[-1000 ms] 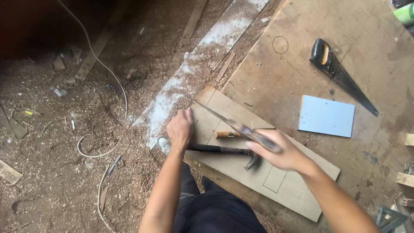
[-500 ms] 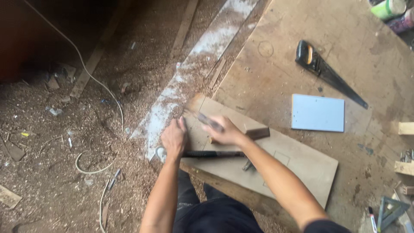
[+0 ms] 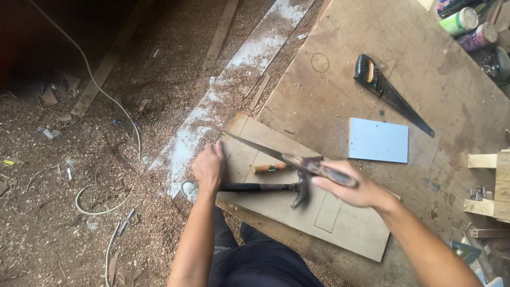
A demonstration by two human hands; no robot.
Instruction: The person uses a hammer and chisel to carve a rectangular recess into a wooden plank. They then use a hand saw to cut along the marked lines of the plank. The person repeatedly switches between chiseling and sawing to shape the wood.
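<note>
My right hand [image 3: 353, 188] grips the handle of a hand saw [image 3: 265, 151], whose blade runs up-left to the near-left corner of a thin brown board [image 3: 350, 226]. The hand and handle are motion-blurred. My left hand [image 3: 208, 169] presses flat on the board's left edge, right beside the blade tip. On the board lie a black claw hammer [image 3: 265, 187] and a small wooden-handled tool [image 3: 269, 168]. Pencil lines mark a rectangle on the board.
The board rests on a large plywood sheet [image 3: 425, 79] carrying a second black-handled saw [image 3: 390, 93] and a pale blue panel [image 3: 378, 140]. Cans [image 3: 467, 24] stand at the top right, wood blocks [image 3: 491, 183] at the right edge. Sawdust and a white cable [image 3: 109, 101] cover the floor at left.
My right hand has pulled the saw back toward the right after pushing it forward to the board's corner half a second ago. My left hand stays on the board's edge.
</note>
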